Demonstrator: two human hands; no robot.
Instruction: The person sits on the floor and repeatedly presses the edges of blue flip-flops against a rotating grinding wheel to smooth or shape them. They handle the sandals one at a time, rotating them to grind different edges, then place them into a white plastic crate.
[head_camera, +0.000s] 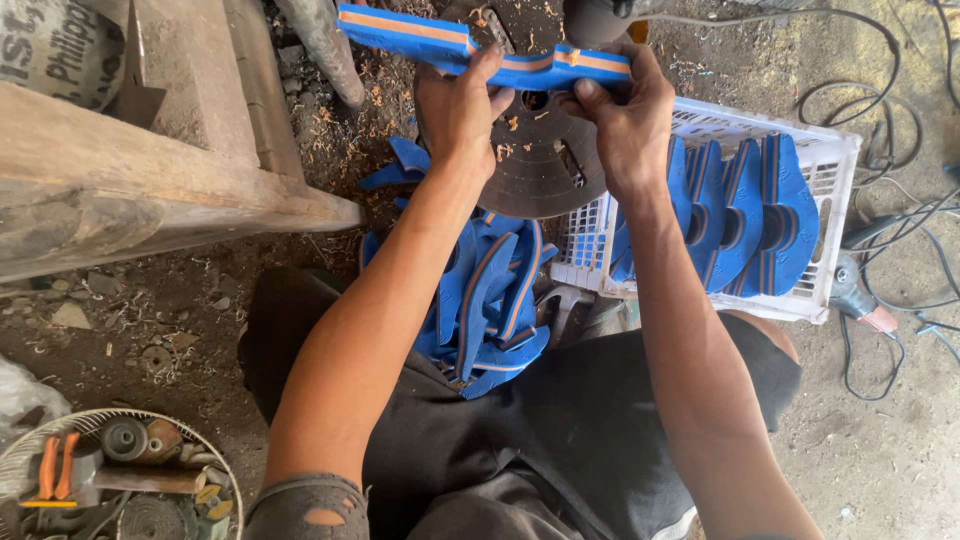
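Pile of blue soles on floor at 6 o'clock of hands, left hand and right hand both gripping blue-and-orange sole over round metal disc, white crate of soles at 3 o'clock

Both my bare forearms reach forward and slightly inward from my lap, elbows apart, wrists close together. My left hand is curled closed, knuckles up, thumb lying across the top. My right hand sits just beside it, fingers wrapped tight, thumb pressed down toward the left one.
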